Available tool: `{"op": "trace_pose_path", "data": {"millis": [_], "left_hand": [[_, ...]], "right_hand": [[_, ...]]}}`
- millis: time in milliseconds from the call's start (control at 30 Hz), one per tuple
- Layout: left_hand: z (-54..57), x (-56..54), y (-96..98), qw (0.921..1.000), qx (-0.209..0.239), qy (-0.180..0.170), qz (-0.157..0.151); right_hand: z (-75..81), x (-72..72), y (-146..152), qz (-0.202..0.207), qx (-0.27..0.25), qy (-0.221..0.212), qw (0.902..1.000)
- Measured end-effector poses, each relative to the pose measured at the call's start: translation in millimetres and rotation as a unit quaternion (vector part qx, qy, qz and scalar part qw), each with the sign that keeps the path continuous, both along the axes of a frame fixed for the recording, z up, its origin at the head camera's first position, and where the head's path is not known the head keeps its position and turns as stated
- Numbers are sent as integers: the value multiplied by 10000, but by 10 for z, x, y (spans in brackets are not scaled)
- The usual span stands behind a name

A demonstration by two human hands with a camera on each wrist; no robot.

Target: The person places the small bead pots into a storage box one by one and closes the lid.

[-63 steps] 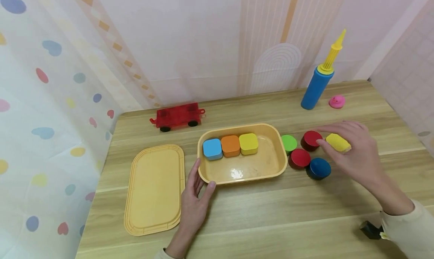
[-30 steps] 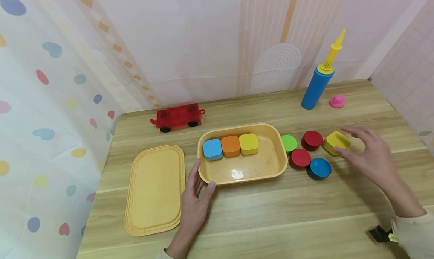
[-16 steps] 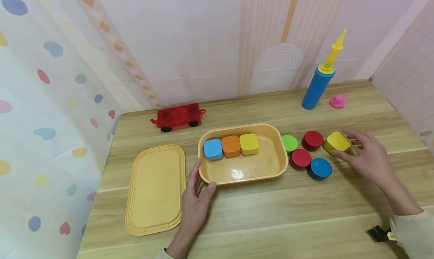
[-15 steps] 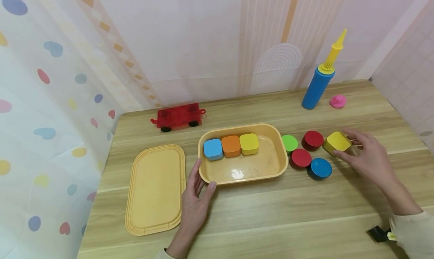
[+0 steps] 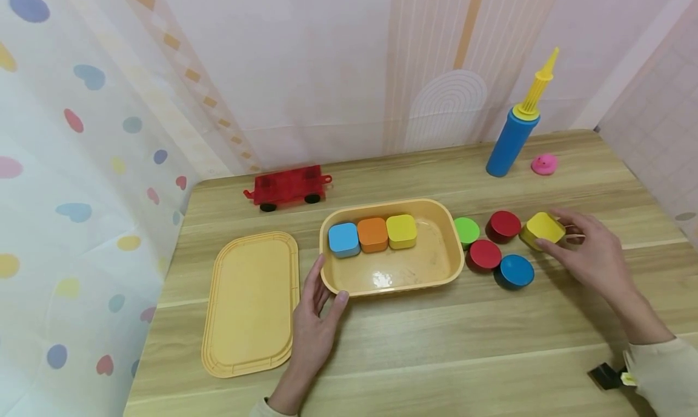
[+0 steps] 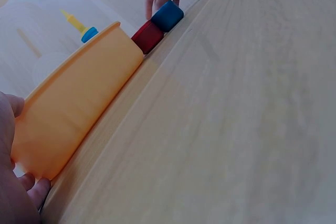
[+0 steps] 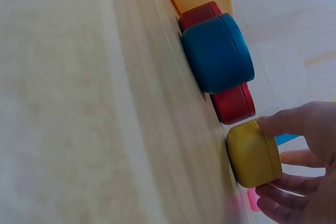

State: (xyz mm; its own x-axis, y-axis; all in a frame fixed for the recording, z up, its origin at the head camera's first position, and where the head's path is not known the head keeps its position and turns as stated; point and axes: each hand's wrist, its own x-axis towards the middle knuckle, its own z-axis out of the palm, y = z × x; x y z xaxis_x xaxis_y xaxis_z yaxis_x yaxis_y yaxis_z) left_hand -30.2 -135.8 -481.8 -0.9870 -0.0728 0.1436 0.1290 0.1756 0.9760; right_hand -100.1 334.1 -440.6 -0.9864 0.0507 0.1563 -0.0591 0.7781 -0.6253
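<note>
A yellow square tin (image 5: 543,229) stands on the table at the right, with my right hand (image 5: 594,253) pinching it between thumb and fingers. In the right wrist view the thumb lies on one side of the tin (image 7: 254,154) and fingers on the other. My left hand (image 5: 315,326) grips the near left corner of a pale orange plastic tub (image 5: 431,286), thumb at the front rim. Inside the tub, along its back, sit a blue tin (image 5: 343,240), an orange tin (image 5: 373,234) and a yellow tin (image 5: 402,231), all square.
Beside the tub's right end are a green tin (image 5: 466,232), two red tins (image 5: 503,225) and a blue round tin (image 5: 514,271). A flat lid (image 5: 252,305) lies left. Behind stand a red toy wagon (image 5: 289,186), a blue balloon pump (image 5: 513,141) and a pink duck (image 5: 544,164).
My right hand was above the yellow tin, drew back to the right, then came in and took hold of it. The left hand and the tub have stayed in place.
</note>
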Motion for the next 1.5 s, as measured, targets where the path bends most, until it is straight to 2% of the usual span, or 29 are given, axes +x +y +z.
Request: {"op": "trace_pose_path", "data": {"millis": [167, 367, 500, 733, 1000, 1233, 1500], "left_hand": [[-18, -4, 1, 10000, 20, 69, -1], [-3, -5, 5, 10000, 21, -62, 22], [5, -1, 4, 9999, 29, -97, 30], [19, 4, 3, 9999, 12, -129, 45], [3, 0, 6, 9999, -2, -92, 48], [-10, -5, 4, 10000, -32, 65, -15], [-6, -6, 5, 10000, -39, -29, 26]], "right_hand": [[-14, 0, 7, 18, -41, 175, 9998], [24, 23, 41, -147, -160, 119, 9997], [80, 40, 57, -190, -158, 269, 9993], [191, 81, 58, -251, -218, 872, 9956], [328, 114, -27, -271, -58, 949, 9951], [450, 125, -150, -42, -122, 1095, 9939], [540, 119, -305, 430, -333, 1214, 9911]]}}
